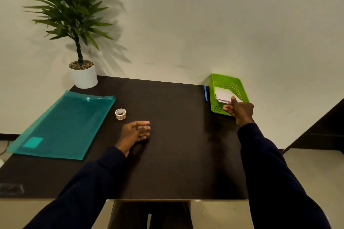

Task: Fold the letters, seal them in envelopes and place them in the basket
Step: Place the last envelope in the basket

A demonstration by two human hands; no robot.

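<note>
A green plastic basket (240,85) stands at the table's far right edge. A white envelope (222,94) with a purple-trimmed near edge lies tilted inside it. My right hand (240,108) reaches over the basket's near wall, thumb on the envelope's near corner and fingers curled beneath, pinching it. My left hand (136,131) rests on the dark table near the middle, fingers relaxed and loosely bent, holding nothing. A small roll of stickers (120,114) sits just beyond and left of my left hand.
A teal plastic document folder (63,126) lies flat on the left side of the dark table (176,154). A potted plant in a white pot (83,77) stands at the far left corner. A blue pen (205,93) lies beside the basket's left wall.
</note>
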